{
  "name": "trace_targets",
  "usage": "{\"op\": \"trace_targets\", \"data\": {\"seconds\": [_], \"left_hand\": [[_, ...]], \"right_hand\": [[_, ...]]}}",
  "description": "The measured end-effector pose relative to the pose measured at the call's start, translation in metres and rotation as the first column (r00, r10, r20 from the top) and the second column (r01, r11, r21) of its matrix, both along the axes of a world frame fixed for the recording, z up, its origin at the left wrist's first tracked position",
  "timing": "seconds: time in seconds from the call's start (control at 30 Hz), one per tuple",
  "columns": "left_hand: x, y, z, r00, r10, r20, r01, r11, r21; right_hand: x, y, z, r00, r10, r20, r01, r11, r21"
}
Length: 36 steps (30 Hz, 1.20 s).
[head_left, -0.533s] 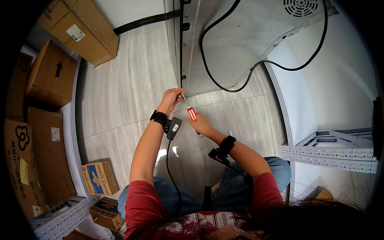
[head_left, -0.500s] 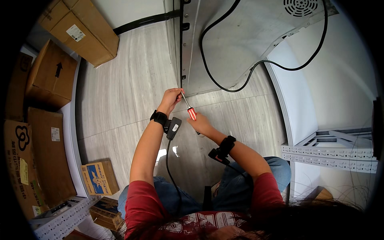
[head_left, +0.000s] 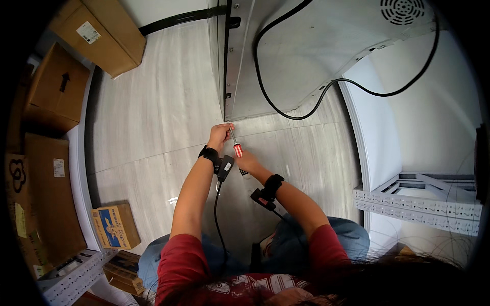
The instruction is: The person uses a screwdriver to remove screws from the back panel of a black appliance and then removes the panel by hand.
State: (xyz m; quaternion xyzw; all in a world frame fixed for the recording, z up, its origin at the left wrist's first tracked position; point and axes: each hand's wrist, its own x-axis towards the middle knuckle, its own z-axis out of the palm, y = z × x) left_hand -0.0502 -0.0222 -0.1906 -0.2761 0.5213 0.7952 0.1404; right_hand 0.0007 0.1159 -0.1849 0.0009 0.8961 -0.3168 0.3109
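Slightly back from the metal casing [head_left: 301,66] come both hands since the earlier frame, and the screwdriver [head_left: 238,150] comes with them: the fingers that overlapped the casing's lower corner now sit just below it. Our view shifts a little too.

We see the right hand [head_left: 248,161] wrapped around the red-and-white handle, with the metal shaft pointing up and slightly left toward that corner. The left hand [head_left: 219,135] has its fingertips drawn together at the far end of the shaft and seems to pinch it there; at this size we cannot tell whether something small sits between them as well. The screwdriver thus lies between the two hands, over the pale wood-look floor [head_left: 158,102].

Around each wrist we find a black strap, each with a small dark unit on it. Across the casing's face loops a black cable [head_left: 258,66], and near the top we notice a round vent [head_left: 402,10]. To our left stand several cardboard boxes, among them a small blue-printed box [head_left: 116,226]; to our right is a perforated metal rail [head_left: 418,210].
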Motion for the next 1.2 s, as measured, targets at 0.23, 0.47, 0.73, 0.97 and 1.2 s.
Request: {"op": "trace_targets", "data": {"seconds": [0.23, 0.47, 0.73, 0.97, 1.2], "left_hand": [[-0.014, 0.001, -0.018, 0.997, 0.072, -0.036, -0.069, 0.994, 0.083], [-0.014, -0.004, -0.029, 0.99, 0.13, -0.048, -0.121, 0.978, 0.168], [-0.019, -0.004, -0.035, 0.995, 0.084, -0.046, -0.075, 0.984, 0.163], [-0.017, -0.006, -0.037, 0.991, 0.112, -0.075, -0.098, 0.981, 0.17], [-0.003, -0.004, -0.024, 0.977, -0.213, 0.007, 0.213, 0.977, -0.023]], "right_hand": [[-0.019, -0.006, -0.059, 0.999, -0.049, -0.001, 0.049, 0.995, -0.093], [-0.022, -0.013, -0.066, 0.994, -0.074, 0.085, 0.086, 0.985, -0.148], [-0.026, -0.008, -0.075, 0.993, -0.072, 0.096, 0.088, 0.98, -0.179], [-0.024, -0.009, -0.077, 0.992, -0.098, 0.079, 0.111, 0.975, -0.191], [-0.028, -0.002, -0.066, 0.978, -0.165, -0.126, 0.143, 0.975, -0.169]]}}
